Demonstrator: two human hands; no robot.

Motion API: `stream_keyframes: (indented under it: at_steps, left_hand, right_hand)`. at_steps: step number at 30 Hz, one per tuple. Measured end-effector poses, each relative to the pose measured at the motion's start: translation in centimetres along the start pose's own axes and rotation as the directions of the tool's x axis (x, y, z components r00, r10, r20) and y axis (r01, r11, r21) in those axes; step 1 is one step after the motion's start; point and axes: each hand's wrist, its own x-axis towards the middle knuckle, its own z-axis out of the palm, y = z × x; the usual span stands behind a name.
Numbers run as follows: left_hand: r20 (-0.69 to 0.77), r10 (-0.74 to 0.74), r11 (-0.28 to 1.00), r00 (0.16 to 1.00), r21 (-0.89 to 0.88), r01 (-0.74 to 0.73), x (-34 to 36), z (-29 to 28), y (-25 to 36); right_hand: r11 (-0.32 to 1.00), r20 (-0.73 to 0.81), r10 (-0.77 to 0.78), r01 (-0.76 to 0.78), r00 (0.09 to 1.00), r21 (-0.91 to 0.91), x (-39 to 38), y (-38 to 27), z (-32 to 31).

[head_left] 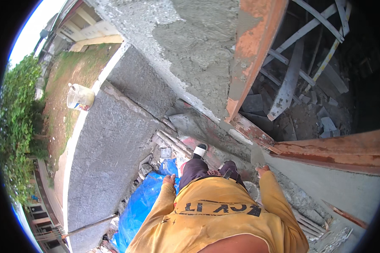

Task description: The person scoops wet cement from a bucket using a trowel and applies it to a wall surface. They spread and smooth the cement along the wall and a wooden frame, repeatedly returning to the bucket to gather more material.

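My right hand (263, 170) is closed on a trowel (257, 156), its grey blade pointing up beside the low wall under the window opening. My left hand (169, 179) hangs at my side over a blue plastic sheet (144, 197). Its fingers look curled, and whatever they may hold is hidden. Ahead of me rises a wall (194, 46) with rough wet-looking grey plaster over part of it. Below my right hand a pale bucket (252, 190) shows in part, half covered by my sleeve.
A white bucket (80, 97) stands on top of the grey boundary wall (109, 147) at left. Rubble (145, 169) and wooden strips (173, 142) litter the narrow passage. To the right, a reddish wooden frame (333, 147) borders an opening with crossed boards (289, 80) and debris inside.
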Motion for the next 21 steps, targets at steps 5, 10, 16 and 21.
stream_keyframes:
  at_steps: [5, 10, 16, 21]
  left_hand:
    - [-0.104, 0.092, 0.994, 0.99, 0.061, -0.086, -1.8, 1.4, 4.1]
    - [-0.043, 0.196, 0.98, 0.98, 0.047, -0.194, -2.9, 0.8, 8.9]
    - [-0.078, 0.136, 0.99, 0.988, -0.012, -0.138, 3.3, -2.0, 8.1]
    - [-0.138, -0.042, 0.998, 0.99, -0.062, 0.033, 8.3, -5.2, 2.6]
  right_hand:
    - [1.0, 0.135, -0.002, 0.005, 0.991, -0.026, -1.7, -0.2, 2.0]
    - [0.911, 0.359, -0.341, 0.4, 0.869, -0.104, -7.5, -12.7, 3.6]
    - [0.465, 0.242, -0.798, 0.819, 0.553, -0.338, -15.3, -28.5, 7.0]
    - [0.295, 0.353, -0.852, 0.911, 0.387, -0.287, -20.6, -42.9, 12.3]
